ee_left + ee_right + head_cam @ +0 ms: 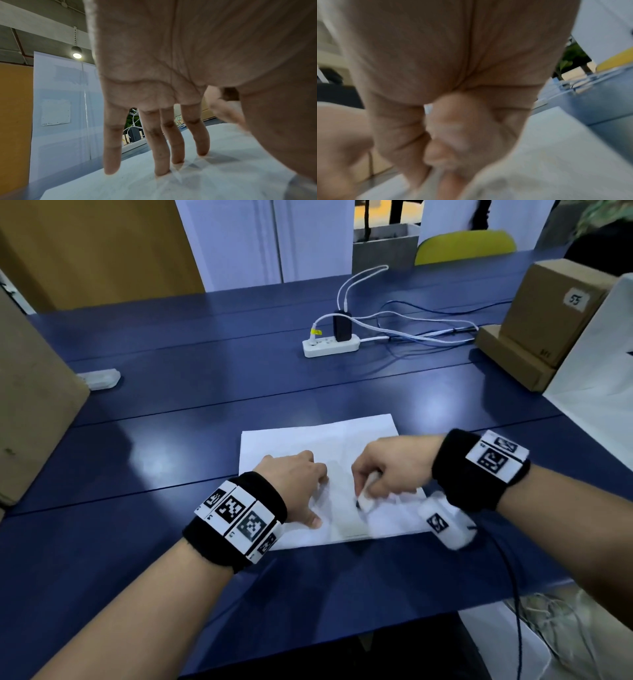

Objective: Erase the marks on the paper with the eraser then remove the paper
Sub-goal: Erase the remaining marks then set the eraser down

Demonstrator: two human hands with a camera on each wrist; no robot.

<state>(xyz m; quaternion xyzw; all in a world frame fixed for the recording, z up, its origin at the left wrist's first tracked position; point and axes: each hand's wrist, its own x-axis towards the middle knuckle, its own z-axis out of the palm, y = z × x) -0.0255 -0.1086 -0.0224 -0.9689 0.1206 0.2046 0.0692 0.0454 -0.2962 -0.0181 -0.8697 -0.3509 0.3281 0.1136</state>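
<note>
A white sheet of paper lies on the blue table near its front edge. My left hand rests on the paper's left part, its straight fingertips pressing the paper down. My right hand grips a white eraser with curled fingers, and the eraser's lower end touches the paper just right of the left hand. In the right wrist view the curled fingers are blurred, with a small white bit of eraser showing between them. No marks on the paper can be made out.
A white power strip with a black charger and cables lies mid-table beyond the paper. Cardboard boxes and a white bag stand at the right. A brown box stands at the left, with a small clear object beside it.
</note>
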